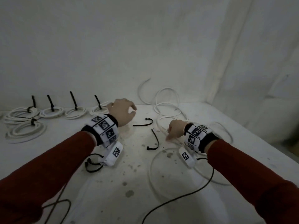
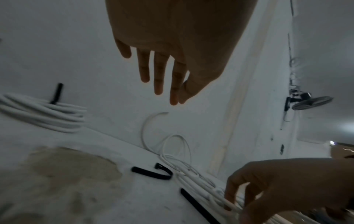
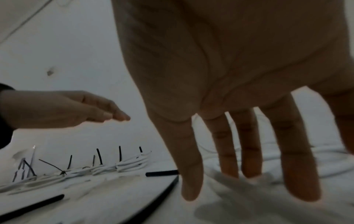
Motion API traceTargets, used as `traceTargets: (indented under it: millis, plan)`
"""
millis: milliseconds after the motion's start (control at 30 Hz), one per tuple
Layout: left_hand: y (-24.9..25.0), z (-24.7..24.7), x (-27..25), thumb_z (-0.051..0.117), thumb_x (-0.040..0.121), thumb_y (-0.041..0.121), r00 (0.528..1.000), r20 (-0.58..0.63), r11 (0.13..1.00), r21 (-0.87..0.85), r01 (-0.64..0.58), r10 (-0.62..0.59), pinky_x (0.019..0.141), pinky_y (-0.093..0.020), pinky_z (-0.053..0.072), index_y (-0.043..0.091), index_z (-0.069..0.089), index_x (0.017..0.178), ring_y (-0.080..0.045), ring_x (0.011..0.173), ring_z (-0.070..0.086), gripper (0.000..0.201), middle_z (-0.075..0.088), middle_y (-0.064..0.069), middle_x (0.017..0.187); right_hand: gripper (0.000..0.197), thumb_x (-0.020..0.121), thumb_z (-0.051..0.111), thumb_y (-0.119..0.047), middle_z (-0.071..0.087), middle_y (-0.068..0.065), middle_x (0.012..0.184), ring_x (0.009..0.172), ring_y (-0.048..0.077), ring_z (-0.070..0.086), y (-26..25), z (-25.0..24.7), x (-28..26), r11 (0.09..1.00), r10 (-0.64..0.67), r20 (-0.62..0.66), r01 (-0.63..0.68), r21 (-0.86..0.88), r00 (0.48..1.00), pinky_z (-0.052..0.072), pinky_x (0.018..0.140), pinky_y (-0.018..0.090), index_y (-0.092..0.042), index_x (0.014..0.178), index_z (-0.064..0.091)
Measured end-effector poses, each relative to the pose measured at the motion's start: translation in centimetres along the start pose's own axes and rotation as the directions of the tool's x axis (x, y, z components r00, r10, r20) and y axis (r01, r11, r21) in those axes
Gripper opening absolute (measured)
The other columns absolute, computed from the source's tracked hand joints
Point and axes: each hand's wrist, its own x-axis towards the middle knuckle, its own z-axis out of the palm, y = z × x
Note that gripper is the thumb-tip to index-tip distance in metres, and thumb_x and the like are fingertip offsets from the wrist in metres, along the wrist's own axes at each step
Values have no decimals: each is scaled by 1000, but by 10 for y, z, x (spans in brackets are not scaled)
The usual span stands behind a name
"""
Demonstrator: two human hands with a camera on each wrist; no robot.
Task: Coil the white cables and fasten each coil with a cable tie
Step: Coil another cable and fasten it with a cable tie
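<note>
Beside the loose white cable (image 1: 168, 101) on the surface (image 1: 139, 178), the right hand (image 1: 175, 129) presses its fingers onto a strand, gathering it; the left hand (image 1: 121, 112) hovers open, empty. Next, probably, looping begins; black ties (image 1: 144, 123) lie between the hands.

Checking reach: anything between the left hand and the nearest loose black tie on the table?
Nothing visible. The left hand hovers open above the table, and the curved tie lies bare just to its right. The right hand is apart, down at the loose cable.
</note>
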Motion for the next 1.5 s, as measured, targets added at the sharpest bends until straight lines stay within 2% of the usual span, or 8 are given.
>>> traceTargets:
  millis: [133, 333, 533, 700, 1033, 1200, 1367, 1500]
  plan:
    - [43, 14, 6, 50, 93, 32, 984, 108, 989, 42, -145, 140, 105, -40, 19, 33, 54, 123, -20, 132, 29, 30, 45, 4, 138, 23, 87, 65, -21, 56, 9, 78, 84, 27, 54, 0, 0, -7, 997, -25, 7, 25, -79, 1000, 39, 69, 27, -5, 74, 56]
    - [63, 24, 15, 46, 97, 32, 937, 117, 941, 43, -336, 329, 107, -40, 18, 29, 40, 138, -18, 139, 24, 42, 42, 8, 144, 11, 91, 56, -11, 72, 9, 87, 69, 17, 65, 5, -41, -34, 893, -151, -255, 243, 379, 955, 53, 62, 25, -9, 93, 67]
    - [71, -39, 34, 42, 97, 19, 888, -226, 915, 54, -399, 401, 67, -35, 38, 12, 59, 103, -25, 73, 51, 19, 60, -11, 87, 21, 99, 47, -19, 50, 1, 65, 47, 16, 51, -1, -91, -72, 638, -108, -533, 470, 610, 839, 53, 56, 32, -11, 87, 62]
    - [30, -95, 60, 42, 93, 16, 834, -513, 940, -136, -313, 204, 66, -43, 53, 17, 59, 84, -31, 66, 65, 20, 67, -14, 76, 27, 100, 46, -26, 46, 0, 65, 44, 14, 38, -5, -104, -90, 533, -81, -616, 557, 638, 783, 42, 45, 27, -13, 81, 59]
    - [-70, -148, 56, 40, 99, 17, 777, -621, 963, -259, -79, -103, 57, -27, 49, 18, 55, 90, -24, 63, 63, 18, 68, -3, 84, 54, 89, 52, -58, 49, -10, 48, 49, 13, 47, 7, -115, -92, 658, -115, -670, 561, 502, 734, 41, 61, 30, -16, 54, 51]
    - [-100, -153, 45, 39, 97, 10, 795, -594, 975, -220, -10, -126, 68, -46, 56, 26, 56, 108, -32, 68, 64, 26, 67, -7, 83, 56, 85, 56, -61, 55, -4, 47, 54, 15, 55, 15, -130, -94, 702, -86, -696, 540, 465, 712, 44, 65, 33, -15, 53, 52]
    - [-101, -145, 36, 43, 92, -1, 897, -440, 988, -149, -30, -39, 69, -23, 47, 7, 57, 100, -31, 79, 59, 18, 67, -13, 93, 32, 100, 42, -16, 32, -4, 53, 45, 9, 29, -3, -140, -100, 233, -183, -685, 708, 666, 705, 28, 50, 29, -11, 70, 50]
    - [-78, -137, 18, 41, 98, 8, 945, -307, 942, -270, -201, 114, 65, -20, 40, 15, 51, 103, -28, 78, 57, 13, 61, -9, 83, 27, 103, 39, -24, 27, -3, 51, 41, 10, 20, -36, -139, -104, 21, -221, -673, 693, 720, 706, 22, 40, 17, -14, 81, 51]
